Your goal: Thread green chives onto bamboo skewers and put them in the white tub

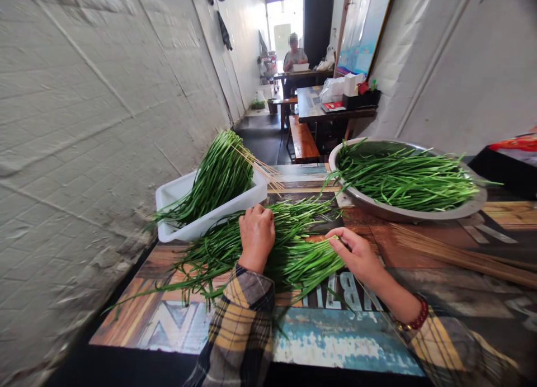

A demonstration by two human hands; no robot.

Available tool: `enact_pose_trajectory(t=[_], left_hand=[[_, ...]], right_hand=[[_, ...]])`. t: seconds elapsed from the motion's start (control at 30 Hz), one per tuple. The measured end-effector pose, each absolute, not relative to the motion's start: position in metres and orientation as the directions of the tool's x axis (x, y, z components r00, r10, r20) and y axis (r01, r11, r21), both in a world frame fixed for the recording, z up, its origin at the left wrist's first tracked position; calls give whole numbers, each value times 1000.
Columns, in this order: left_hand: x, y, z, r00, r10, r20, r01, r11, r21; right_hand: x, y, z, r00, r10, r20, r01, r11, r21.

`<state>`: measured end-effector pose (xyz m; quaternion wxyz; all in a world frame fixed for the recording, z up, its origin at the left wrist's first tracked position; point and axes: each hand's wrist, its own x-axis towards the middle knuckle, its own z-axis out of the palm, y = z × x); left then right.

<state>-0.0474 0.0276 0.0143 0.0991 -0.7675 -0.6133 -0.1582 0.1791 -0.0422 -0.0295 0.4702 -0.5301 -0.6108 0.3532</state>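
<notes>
Garlic chives [310, 258] lie in a loose pile across the table in front of me. My left hand [257, 236] is closed, its fingers curled down into the middle of the pile. At the pale cut ends on the right, my right hand [356, 255] pinches the chives between thumb and fingers. A thin stick [380, 306] runs below the right wrist; whether that hand holds it is unclear. Behind the left hand, a bundle of chives [222, 171] threaded on bamboo skewers [268, 171] rests in a white plastic tray [168, 194].
At the back right stands a metal basin [413, 212] heaped with loose chives. Bare bamboo skewers [457, 255] lie on the patterned table [352, 342] to the right. A white wall [104, 124] borders the left. Farther off, a person [296, 57] sits at another table.
</notes>
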Motion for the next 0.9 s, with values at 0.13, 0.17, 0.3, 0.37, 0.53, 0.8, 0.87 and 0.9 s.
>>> enact_pose_trajectory(t=[0.13,0.17,0.3,0.37,0.53,0.8,0.87,0.9], left_hand=[[-44,27,16,206,871,445,932,-314,183],[-41,27,15,211,867,451,895,-357,267],[-24,25,8,283,881,379,605,-471,642],[-14,22,4,346,868,355,488,-490,723],[0,13,5,433,839,331,396,-506,766],[4,9,8,462,829,316,338,-493,801],[5,9,8,465,828,314,343,-496,798],[5,9,8,468,826,314,342,-496,798]], right_hand=[[179,-42,-30,7,982,190,312,179,-933],[178,-43,-29,4,983,185,307,175,-936],[177,-44,-25,-7,983,183,289,177,-941],[176,-44,-23,-1,980,199,293,190,-937],[177,-43,-21,11,971,240,327,223,-918],[176,-43,-18,24,970,243,277,227,-934],[176,-44,-18,23,970,244,269,229,-935],[176,-44,-18,24,970,243,270,228,-935]])
